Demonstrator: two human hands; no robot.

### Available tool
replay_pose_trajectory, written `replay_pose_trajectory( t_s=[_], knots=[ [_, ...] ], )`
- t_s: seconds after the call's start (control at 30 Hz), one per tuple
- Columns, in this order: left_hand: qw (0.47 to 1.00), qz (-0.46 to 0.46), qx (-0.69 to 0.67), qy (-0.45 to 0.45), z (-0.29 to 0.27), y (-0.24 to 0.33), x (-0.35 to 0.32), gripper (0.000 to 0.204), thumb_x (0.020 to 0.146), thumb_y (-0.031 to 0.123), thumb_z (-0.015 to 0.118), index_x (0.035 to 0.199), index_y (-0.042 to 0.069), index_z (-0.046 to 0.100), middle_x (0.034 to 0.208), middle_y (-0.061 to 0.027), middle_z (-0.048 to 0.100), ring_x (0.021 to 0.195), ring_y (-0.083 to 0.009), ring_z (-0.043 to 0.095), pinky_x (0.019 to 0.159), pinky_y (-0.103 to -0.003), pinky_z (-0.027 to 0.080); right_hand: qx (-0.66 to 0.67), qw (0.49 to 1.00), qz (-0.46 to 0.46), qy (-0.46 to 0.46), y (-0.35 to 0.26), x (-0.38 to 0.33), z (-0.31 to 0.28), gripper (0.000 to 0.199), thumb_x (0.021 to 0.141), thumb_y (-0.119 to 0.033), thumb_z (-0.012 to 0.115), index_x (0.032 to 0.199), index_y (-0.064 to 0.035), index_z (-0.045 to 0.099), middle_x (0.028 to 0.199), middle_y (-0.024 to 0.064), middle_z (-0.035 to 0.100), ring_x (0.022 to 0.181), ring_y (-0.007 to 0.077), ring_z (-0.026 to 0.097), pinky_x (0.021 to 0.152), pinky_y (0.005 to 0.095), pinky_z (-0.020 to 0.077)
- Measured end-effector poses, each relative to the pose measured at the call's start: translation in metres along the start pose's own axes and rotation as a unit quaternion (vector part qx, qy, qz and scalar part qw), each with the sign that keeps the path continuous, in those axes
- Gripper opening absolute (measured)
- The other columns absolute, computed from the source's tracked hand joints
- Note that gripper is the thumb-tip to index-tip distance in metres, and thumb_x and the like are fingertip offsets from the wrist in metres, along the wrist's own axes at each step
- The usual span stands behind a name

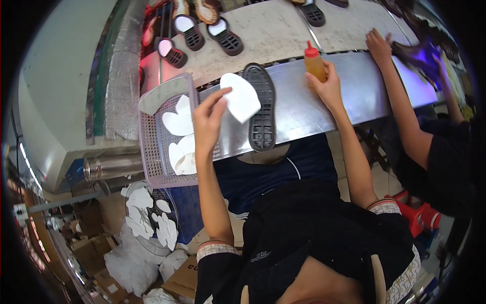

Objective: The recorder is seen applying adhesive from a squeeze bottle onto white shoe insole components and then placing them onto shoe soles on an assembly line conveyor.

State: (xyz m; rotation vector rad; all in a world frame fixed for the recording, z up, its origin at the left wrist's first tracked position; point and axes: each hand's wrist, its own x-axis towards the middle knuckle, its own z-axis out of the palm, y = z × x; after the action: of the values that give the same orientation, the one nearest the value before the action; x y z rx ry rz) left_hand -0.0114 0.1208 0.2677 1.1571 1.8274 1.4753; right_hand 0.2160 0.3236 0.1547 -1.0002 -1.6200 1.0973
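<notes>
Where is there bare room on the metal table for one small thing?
Two bare patches show on the metal table: between the black sole and the right hand with its bottle, and between that hand and the co-worker's forearm. The left end is crowded by the basket, the sole and the left hand holding a white piece.
</notes>
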Motion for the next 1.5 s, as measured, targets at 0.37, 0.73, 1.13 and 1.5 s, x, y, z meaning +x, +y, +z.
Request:
replay_pose_trajectory(
  t_s=[0.37, 0.73, 1.13, 1.5],
  knots=[
    [0.936, 0.077, 0.331, -0.091, 0.054, -0.050, 0.037, 0.023, 0.076, 0.010, 0.056, 0.097, 0.011, 0.063, 0.078, -0.0164, 0.061, 0.081, -0.0334, 0.058, 0.075, -0.043, 0.046, 0.008, 1.000, -0.020, -0.013, -0.008, -0.007, 0.000, 0.049, 0.075, -0.017, 0.073, 0.110, 0.0020, 0.045, 0.094, 0.0135, 0.063, 0.078, 0.0167, 0.062, 0.068, 0.0277, 0.0490],
    [0.982, 0.014, 0.180, -0.061, 0.043, -0.068, 0.047, 0.030, 0.075, 0.006, 0.065, 0.104, 0.008, 0.059, 0.082, -0.0156, 0.061, 0.077, -0.0321, 0.060, 0.069, -0.038, 0.046, -0.024, 0.997, -0.075, -0.002, -0.010, -0.005, 0.004, 0.052, 0.073, -0.013, 0.074, 0.113, 0.0015, 0.043, 0.100, 0.0150, 0.061, 0.093, 0.0204, 0.060, 0.081, 0.0307, 0.0465],
    [0.994, -0.009, -0.109, 0.006, 0.079, -0.058, 0.036, 0.045, 0.074, 0.014, 0.071, 0.115, 0.000, 0.057, 0.082, -0.0076, 0.065, 0.069, -0.0161, 0.061, 0.064, -0.028, 0.048, 0.070, 0.996, -0.020, -0.048, -0.014, -0.003, -0.007, 0.048, 0.074, -0.009, 0.073, 0.115, -0.0015, 0.048, 0.097, 0.0058, 0.060, 0.087, 0.0121, 0.056, 0.077, 0.0263, 0.0449],
    [0.854, -0.061, -0.515, 0.043, 0.055, 0.014, 0.000, 0.050, 0.081, -0.002, 0.037, 0.131, -0.004, 0.033, 0.128, -0.0164, 0.048, 0.113, -0.0266, 0.051, 0.094, -0.038, 0.045, -0.127, 0.883, -0.238, -0.385, -0.179, 0.027, 0.001, 0.052, 0.064, -0.011, 0.076, 0.111, -0.0029, 0.055, 0.099, 0.0105, 0.061, 0.090, 0.0221, 0.060, 0.081, 0.0301, 0.0469]
  ],
)
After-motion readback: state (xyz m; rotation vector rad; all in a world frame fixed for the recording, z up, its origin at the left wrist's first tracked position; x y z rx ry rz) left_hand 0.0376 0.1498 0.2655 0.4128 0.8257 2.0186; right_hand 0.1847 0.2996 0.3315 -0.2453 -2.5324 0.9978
